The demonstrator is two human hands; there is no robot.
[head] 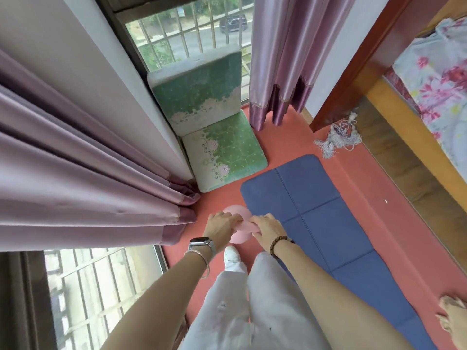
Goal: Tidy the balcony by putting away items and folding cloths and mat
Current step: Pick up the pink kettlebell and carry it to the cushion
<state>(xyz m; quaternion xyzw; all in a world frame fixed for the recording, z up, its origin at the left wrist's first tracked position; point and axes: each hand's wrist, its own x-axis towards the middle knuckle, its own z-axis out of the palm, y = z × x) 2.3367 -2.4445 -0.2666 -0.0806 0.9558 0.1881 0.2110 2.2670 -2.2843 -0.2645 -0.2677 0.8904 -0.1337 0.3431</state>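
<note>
A pink cloth [240,224] hangs folded between both hands above the red floor. My left hand [222,223] grips its left side and my right hand [265,227] grips its right side, fingers curled over the fold. A blue creased mat [323,218] lies flat on the floor to the right of my hands, running toward the lower right. A green floral floor chair [219,137] stands folded open in the corner under the window.
Purple curtains [88,173] hang at the left and at the back [285,72]. A tasselled curtain cord [336,140] lies on the floor by the wooden door frame [353,72]. A bed with floral bedding [434,89] is at the right. Another person's foot [452,317] shows at the lower right.
</note>
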